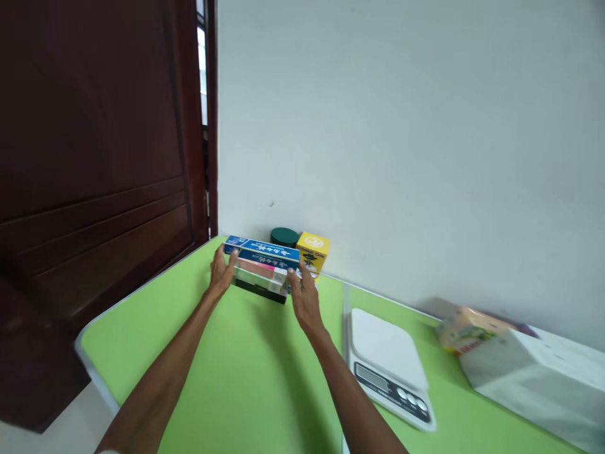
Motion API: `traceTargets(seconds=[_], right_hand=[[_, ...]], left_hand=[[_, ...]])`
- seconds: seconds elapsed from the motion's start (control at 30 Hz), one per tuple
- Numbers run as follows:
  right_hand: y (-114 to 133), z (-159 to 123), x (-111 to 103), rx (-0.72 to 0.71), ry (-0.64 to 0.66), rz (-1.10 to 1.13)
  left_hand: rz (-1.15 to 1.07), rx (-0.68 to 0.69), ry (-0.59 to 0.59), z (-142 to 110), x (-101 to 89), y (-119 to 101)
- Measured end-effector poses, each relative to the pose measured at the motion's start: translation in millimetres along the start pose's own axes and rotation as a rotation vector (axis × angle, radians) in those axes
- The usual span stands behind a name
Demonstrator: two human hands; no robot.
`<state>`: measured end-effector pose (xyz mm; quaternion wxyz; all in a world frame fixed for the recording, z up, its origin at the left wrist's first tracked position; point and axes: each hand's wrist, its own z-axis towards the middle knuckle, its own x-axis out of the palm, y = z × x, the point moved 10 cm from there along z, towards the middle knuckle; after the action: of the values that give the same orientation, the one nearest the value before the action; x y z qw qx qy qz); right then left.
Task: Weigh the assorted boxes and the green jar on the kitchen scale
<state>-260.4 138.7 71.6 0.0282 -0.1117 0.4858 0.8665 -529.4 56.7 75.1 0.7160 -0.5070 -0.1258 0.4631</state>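
Observation:
Near the wall, my left hand (222,270) grips the left end of a long blue toothpaste box (267,249) with white lettering. At its right end my right hand (304,296) is closed round it, thumb on the near side. Directly under the blue box shows a pink and pale green box (259,272). Lower still lies a black box (259,291); whether these touch the blue box I cannot tell. Behind them stand a round dark green lid (284,236) and a yellow box (312,246) with black print, both partly hidden.
A white kitchen scale (390,362) lies on the green table (227,378) to the right. Beyond it are an orange and yellow package (472,331) and a large white box (543,372). A dark wooden door (94,139) stands at the left; the pale wall (401,139) runs behind.

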Motion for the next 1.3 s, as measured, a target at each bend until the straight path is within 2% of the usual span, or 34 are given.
traceTargets(seconds=[0.1,0.17,0.2,0.27,0.33,0.4,0.5,0.57,0.63,0.7,0.77,0.83,0.9,0.97,1.03,1.17,1.3], right_hand=[[9,-11,-18,0.047,-0.038,-0.01],[25,-25,-41,-0.017,-0.06,-0.057],[32,-35,-56,-0.058,-0.066,-0.082],[42,-59,-97,-0.121,-0.095,-0.132],[37,-89,-157,-0.112,-0.193,-0.184],[20,-124,-234,-0.032,-0.369,-0.254],[-15,-175,-347,0.084,-0.638,-0.402],[-42,-200,-405,0.189,-0.763,-0.454],[-69,-212,-441,0.289,-0.813,-0.437],[-90,-209,-456,0.344,-0.796,-0.363],[-104,-195,-458,0.352,-0.76,-0.28],[-113,-181,-461,0.349,-0.785,-0.245],[-120,-171,-470,0.354,-0.878,-0.239],[-128,-163,-482,0.351,-0.958,-0.228],[-138,-153,-492,0.346,-0.971,-0.194],[-149,-132,-496,0.324,-0.873,-0.146],[-137,-129,-488,0.297,-0.796,-0.159]], left_hand=[[0.026,-0.015,-0.026,-7,-12.1,-9],[0.027,-0.014,-0.054,-17,-19.2,-18],[0.064,0.031,-0.111,-24,-25.4,-28],[0.103,0.179,-0.137,-41,-24.1,-58],[0.092,0.319,-0.097,-64,-8.9,-92],[0.044,0.405,-0.01,-90,19.4,-125],[-0.057,0.452,0.155,-133,82.8,-171],[-0.128,0.463,0.286,-165,135.7,-199],[-0.184,0.441,0.45,-200,194.7,-224],[-0.221,0.377,0.642,-234,255.6,-243],[-0.21,0.313,0.831,-267,312.2,-258],[-0.168,0.281,0.933,-287,355.7,-270],[-0.13,0.278,0.947,-293,385.1,-281],[-0.11,0.269,0.931,-290,403.4,-287],[-0.088,0.261,0.901,-284,411.7,-289],[-0.079,0.288,0.814,-284,408.7,-285],[-0.167,0.283,0.823,-310,409.8,-276]])
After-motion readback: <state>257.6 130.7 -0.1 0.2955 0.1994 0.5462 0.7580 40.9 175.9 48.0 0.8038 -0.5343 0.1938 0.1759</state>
